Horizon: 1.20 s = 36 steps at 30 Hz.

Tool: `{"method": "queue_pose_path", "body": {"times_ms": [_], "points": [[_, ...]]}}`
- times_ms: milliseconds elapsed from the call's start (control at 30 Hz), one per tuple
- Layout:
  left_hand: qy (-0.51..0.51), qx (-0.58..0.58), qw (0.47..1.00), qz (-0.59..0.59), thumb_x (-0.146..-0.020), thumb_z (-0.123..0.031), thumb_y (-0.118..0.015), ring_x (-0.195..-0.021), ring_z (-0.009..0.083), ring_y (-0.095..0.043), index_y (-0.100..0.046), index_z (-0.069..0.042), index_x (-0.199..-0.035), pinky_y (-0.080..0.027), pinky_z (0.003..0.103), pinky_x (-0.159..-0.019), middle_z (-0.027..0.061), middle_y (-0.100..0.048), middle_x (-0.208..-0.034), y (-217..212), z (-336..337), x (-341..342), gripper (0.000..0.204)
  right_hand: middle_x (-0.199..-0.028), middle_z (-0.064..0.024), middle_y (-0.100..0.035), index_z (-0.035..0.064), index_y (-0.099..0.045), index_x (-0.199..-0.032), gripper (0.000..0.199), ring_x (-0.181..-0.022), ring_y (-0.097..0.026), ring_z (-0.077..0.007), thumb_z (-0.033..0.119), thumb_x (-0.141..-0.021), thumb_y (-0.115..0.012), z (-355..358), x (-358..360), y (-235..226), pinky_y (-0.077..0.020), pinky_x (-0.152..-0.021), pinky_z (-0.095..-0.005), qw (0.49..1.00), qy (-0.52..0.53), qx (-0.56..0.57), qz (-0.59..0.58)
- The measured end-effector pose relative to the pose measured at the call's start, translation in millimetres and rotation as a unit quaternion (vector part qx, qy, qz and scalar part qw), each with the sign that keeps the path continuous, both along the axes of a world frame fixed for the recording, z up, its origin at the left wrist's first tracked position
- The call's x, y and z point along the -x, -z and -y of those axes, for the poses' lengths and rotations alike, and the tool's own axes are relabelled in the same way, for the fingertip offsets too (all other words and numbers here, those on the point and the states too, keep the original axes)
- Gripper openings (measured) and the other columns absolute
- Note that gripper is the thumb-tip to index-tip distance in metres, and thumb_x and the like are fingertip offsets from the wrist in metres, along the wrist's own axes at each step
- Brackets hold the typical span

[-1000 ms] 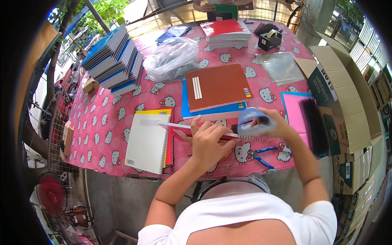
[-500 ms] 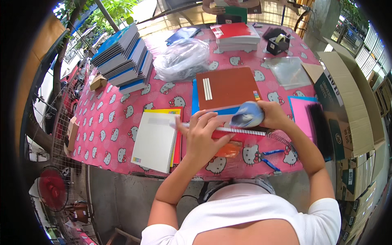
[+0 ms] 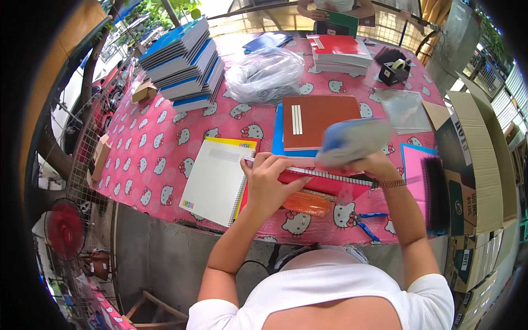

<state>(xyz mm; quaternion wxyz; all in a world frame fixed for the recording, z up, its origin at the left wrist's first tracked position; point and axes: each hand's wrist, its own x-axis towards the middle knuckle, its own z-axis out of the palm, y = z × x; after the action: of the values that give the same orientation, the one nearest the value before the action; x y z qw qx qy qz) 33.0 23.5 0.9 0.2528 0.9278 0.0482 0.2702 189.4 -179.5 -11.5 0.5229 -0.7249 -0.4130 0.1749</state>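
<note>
My left hand [image 3: 268, 177] is closed around the left end of a red-covered notebook [image 3: 352, 188], its punched spine edge facing up. A dark spiral coil [image 3: 393, 183] sticks out past the right end of that spine, passing by my right wrist. My right hand [image 3: 377, 164] is closed on a rounded blue-and-grey object [image 3: 352, 144], smeared by motion, held above the spine's right part. Beneath the notebook lie an orange packet [image 3: 308, 202] and, to its right, blue-handled pliers [image 3: 366, 224]. A white spiral notebook [image 3: 214, 181] rests on yellow and red ones, left of my left hand.
A brown notebook [image 3: 316, 118] lies on blue ones beyond my hands. Stacked blue notebooks [image 3: 181, 66], a plastic bag [image 3: 264, 74], a red-topped stack [image 3: 341, 52] and a tape dispenser [image 3: 394, 71] stand farther back. At right are black coils [image 3: 434, 192] and a cardboard box [image 3: 478, 159]. Another person is across the table.
My right hand has swung the blue-and-grey object up above the spine. The coil now reaches straighter to the right from the spine. My left hand keeps its hold, and the view has shifted slightly.
</note>
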Motion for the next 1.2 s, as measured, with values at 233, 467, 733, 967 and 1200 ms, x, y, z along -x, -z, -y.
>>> {"method": "queue_pose_path", "body": {"times_ms": [233, 467, 733, 967, 1200], "points": [[0.027, 0.019, 0.999, -0.012, -0.056, -0.026, -0.087, -0.104, 0.0225, -0.056, -0.070, -0.011, -0.081, -0.038, 0.044, -0.097, 0.0038, -0.066, -0.103, 1, -16, 11, 0.035, -0.090, -0.0061, -0.068, 0.0018, -0.063, -0.105, 0.043, -0.085, -0.063, -0.0134, -0.002, -0.064, -0.072, -19, -14, 1, -0.0516, -0.077, -0.0306, 0.997, -0.070, 0.012, -0.028], [-0.012, 0.049, 0.996, 0.069, -0.054, -0.020, -0.088, -0.097, 0.0261, -0.061, -0.069, -0.005, -0.084, -0.052, 0.038, -0.081, 0.0133, -0.056, -0.126, 0, -40, 18, 0.038, -0.098, -0.0102, -0.069, 0.0054, -0.066, -0.106, 0.050, -0.090, -0.066, -0.0223, 0.009, -0.057, -0.080, -41, -4, 5, -0.0504, -0.081, -0.0351, 0.987, -0.112, -0.108, -0.045], [0.004, 0.234, 0.972, 0.009, -0.070, -0.003, -0.080, -0.088, 0.0108, -0.061, -0.062, -0.003, -0.104, -0.050, 0.023, -0.072, 0.0101, -0.060, -0.114, 11, -53, 18, 0.038, -0.088, -0.0039, -0.069, 0.0039, -0.065, -0.107, 0.049, -0.078, -0.063, -0.0145, 0.001, -0.059, -0.073, -74, -13, 12, -0.0510, -0.072, -0.0315, 0.982, -0.151, -0.079, 0.082], [0.072, 0.461, 0.872, 0.147, -0.077, 0.007, -0.071, -0.089, 0.0112, -0.062, -0.054, -0.002, -0.115, -0.051, 0.023, -0.073, 0.0075, -0.063, -0.103, 33, -59, 17, 0.042, -0.090, -0.0121, -0.069, 0.0096, -0.064, -0.108, 0.049, -0.085, -0.067, -0.0258, 0.007, -0.060, -0.074, -96, -5, -7, -0.0525, -0.074, -0.0377, 0.966, -0.034, 0.197, 0.166], [0.042, 0.550, 0.824, 0.131, -0.082, 0.011, -0.064, -0.088, 0.0141, -0.064, -0.060, 0.004, -0.114, -0.051, 0.026, -0.085, 0.0091, -0.067, -0.097, 49, -70, 30, 0.033, -0.087, -0.0126, -0.068, 0.0090, -0.063, -0.096, 0.041, -0.084, -0.066, -0.0280, 0.014, -0.058, -0.078, -86, -16, 26, -0.0518, -0.074, -0.0363, 0.988, -0.008, 0.098, 0.117]]}}
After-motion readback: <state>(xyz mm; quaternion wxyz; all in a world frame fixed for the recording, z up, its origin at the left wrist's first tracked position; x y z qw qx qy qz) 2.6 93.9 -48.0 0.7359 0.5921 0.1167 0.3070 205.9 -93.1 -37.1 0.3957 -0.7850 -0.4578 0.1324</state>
